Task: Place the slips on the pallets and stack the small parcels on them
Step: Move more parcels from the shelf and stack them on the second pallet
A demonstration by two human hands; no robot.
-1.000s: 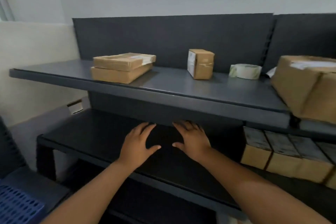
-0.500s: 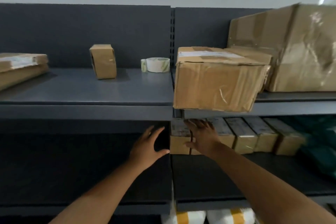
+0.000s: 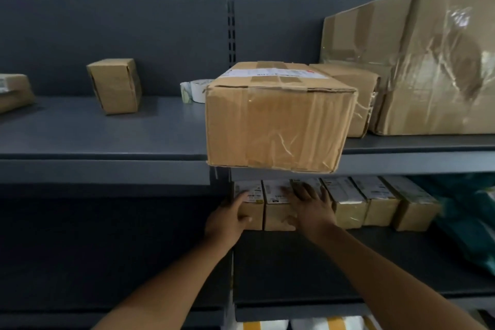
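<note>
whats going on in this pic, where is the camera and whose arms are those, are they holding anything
No machine here: the arms belong to a person wearing a wide-angle camera on their head, so you see what they see, looking forward and down at a dark metal shelving unit.

On the upper shelf sit a small upright cardboard box, a roll of tape, a taped brown box that overhangs the shelf edge, and a big crumpled carton.

On the lower shelf is a row of small parcels with white labels on top. The left hand is on the left side of the leftmost parcel; the right hand lies spread over the parcels beside it. Both touch the parcels, but nothing is lifted, and it is hard to tell whether either hand has a firm grip.
</note>
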